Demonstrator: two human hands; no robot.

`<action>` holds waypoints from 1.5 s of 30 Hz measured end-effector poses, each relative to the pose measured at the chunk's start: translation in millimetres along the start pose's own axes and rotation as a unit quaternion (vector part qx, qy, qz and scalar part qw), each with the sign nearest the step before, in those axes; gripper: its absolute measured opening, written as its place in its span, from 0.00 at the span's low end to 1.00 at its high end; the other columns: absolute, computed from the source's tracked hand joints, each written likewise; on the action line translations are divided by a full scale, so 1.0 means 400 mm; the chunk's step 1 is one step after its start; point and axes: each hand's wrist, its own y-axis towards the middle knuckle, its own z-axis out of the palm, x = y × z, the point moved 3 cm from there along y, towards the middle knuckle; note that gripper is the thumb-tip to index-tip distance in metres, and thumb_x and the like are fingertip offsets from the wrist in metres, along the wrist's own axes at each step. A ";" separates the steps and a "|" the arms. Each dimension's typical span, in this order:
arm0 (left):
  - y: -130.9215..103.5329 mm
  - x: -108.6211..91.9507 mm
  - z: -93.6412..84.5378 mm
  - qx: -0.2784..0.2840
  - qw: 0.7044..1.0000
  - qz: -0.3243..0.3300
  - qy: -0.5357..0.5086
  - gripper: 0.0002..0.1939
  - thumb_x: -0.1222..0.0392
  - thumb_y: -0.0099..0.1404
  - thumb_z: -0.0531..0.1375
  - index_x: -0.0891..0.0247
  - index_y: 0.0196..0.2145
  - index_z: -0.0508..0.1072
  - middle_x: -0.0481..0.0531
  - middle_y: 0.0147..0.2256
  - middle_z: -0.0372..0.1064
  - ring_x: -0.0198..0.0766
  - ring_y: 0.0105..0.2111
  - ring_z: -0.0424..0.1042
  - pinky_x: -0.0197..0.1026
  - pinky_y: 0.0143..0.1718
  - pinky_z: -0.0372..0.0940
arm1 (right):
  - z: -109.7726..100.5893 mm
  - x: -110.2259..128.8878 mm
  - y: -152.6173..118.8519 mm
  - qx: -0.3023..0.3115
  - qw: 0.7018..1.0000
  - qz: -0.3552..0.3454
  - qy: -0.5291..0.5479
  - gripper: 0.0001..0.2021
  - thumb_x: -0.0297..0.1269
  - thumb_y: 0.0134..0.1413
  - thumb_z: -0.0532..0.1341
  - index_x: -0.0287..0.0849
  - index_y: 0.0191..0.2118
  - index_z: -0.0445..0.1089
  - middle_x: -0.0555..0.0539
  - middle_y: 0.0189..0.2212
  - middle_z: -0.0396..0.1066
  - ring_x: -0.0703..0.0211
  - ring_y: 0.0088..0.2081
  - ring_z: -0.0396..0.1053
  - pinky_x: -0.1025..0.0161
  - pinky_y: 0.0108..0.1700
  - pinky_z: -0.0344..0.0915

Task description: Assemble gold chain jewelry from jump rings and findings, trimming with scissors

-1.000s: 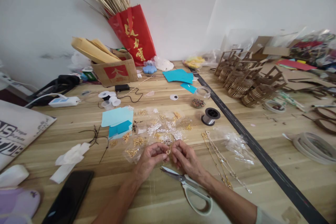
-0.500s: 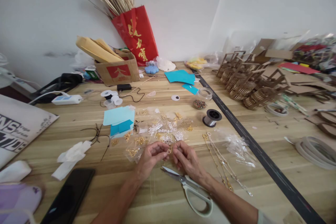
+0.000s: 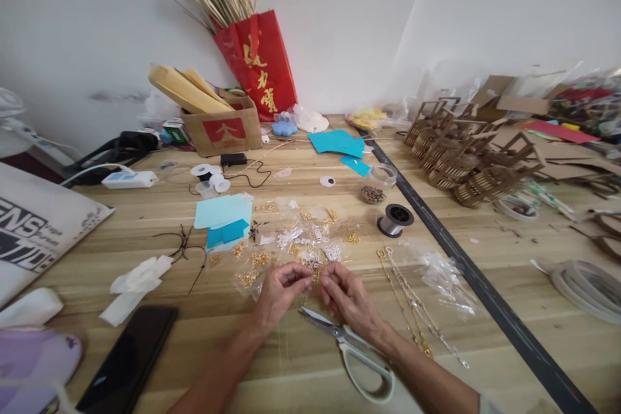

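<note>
My left hand [image 3: 284, 290] pinches a small gold-coloured piece between thumb and fingertips; its exact form is too small to tell. Facing it, my right hand [image 3: 348, 296] has its fingers closed at the same gold piece [image 3: 315, 277], which shows in the narrow gap between the hands. White-handled scissors [image 3: 356, 356] lie partly under my right wrist, blades pointing left. Just beyond the hands are small bags of gold and silver findings [image 3: 301, 246]. Gold and silver chains [image 3: 410, 297] lie to the right of my right hand.
A wire spool [image 3: 395, 220] and a jar of beads [image 3: 372, 194] stand beyond the chains. Blue paper [image 3: 223, 217] lies left of the bags, a black phone [image 3: 129, 359] at front left. Woven baskets [image 3: 466, 155] stand at back right, beside a dark strip [image 3: 451, 249].
The view has shifted slightly, so the table things appear a little further right. The small ring that showed between my fingertips is now less visible. Both hands stay close together.
</note>
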 end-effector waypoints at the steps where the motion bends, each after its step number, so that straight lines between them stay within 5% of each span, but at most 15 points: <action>1: -0.001 -0.002 0.000 0.003 1.000 0.000 0.001 0.09 0.61 0.47 0.68 0.66 0.28 0.76 0.49 0.23 0.73 0.36 0.25 0.71 0.37 0.31 0.66 | 0.000 -0.001 0.000 -0.003 1.000 0.001 0.000 0.15 0.49 0.61 0.53 0.41 0.33 0.60 0.56 0.18 0.59 0.69 0.17 0.55 0.71 0.19 0.53; 23: 0.001 0.004 -0.001 0.049 0.999 -0.003 -0.023 0.07 0.61 0.50 0.66 0.67 0.28 0.77 0.49 0.22 0.73 0.35 0.24 0.70 0.36 0.30 0.64 | -0.007 -0.010 0.002 -0.020 1.000 0.009 -0.014 0.16 0.50 0.59 0.55 0.41 0.31 0.61 0.55 0.18 0.60 0.69 0.17 0.56 0.71 0.19 0.53; 45: -0.001 -0.005 0.001 0.029 0.999 -0.010 -0.029 0.07 0.62 0.49 0.66 0.68 0.26 0.76 0.48 0.20 0.72 0.34 0.22 0.69 0.35 0.28 0.63 | 0.000 -0.009 0.001 -0.008 1.000 0.000 0.002 0.13 0.46 0.60 0.56 0.40 0.32 0.62 0.55 0.19 0.62 0.69 0.18 0.57 0.71 0.20 0.55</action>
